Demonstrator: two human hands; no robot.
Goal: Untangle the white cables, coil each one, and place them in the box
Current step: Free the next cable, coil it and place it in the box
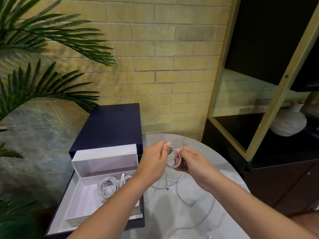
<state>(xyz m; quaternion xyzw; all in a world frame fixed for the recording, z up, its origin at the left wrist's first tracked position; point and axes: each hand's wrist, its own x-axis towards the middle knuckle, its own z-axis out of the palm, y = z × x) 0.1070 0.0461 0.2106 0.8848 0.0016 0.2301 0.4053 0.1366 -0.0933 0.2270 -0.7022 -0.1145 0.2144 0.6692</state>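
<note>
Above the round marble table [189, 221], my left hand [153, 159] pinches the end of a white cable [177, 163], which makes a small loop between both hands. My right hand [191, 161] grips that loop from the right. The cable's loose length [184, 199] trails down onto the table below my hands. To the left, the open box [76, 209] has a white inner tray, and a coiled white cable [107, 187] lies in it. Beside that coil a second cable [125, 178] shows, partly hidden by my left forearm.
The box's dark blue lid [110, 125] stands upright behind the tray. Palm fronds [43, 87] reach in from the left. A black and gold shelf unit [259, 118] with a ribbed white vase [288, 121] stands at the right. A brick wall is behind the table.
</note>
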